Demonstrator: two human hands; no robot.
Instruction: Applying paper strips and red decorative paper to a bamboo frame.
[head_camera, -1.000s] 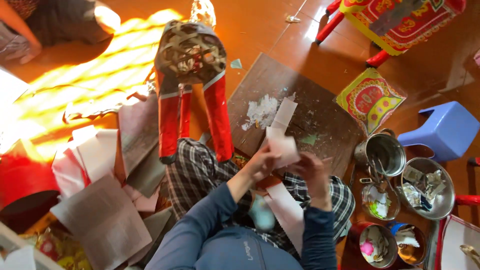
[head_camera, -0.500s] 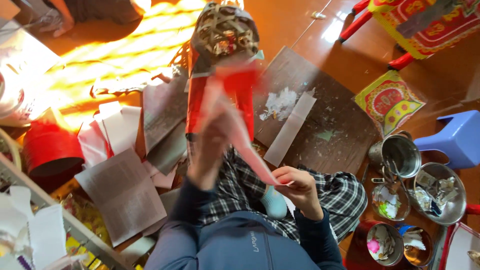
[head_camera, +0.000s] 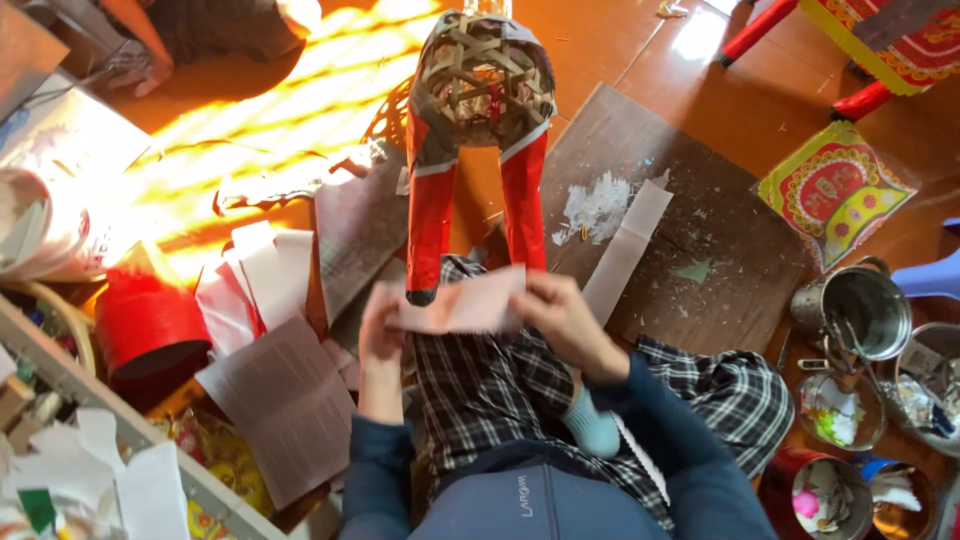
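Pale pink paper strip (head_camera: 462, 303), red-legged frame (head_camera: 480, 150)

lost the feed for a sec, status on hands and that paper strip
Left hand and right hand each grip an end of the pale paper strip, stretched flat. Red-legged woven frame figure stands just beyond. Nothing between them.

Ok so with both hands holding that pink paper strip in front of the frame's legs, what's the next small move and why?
Probably lift the pink paper strip up to the woven frame, since its top is bare above the red legs. The left hand and right hand pinch its ends, stretched flat.
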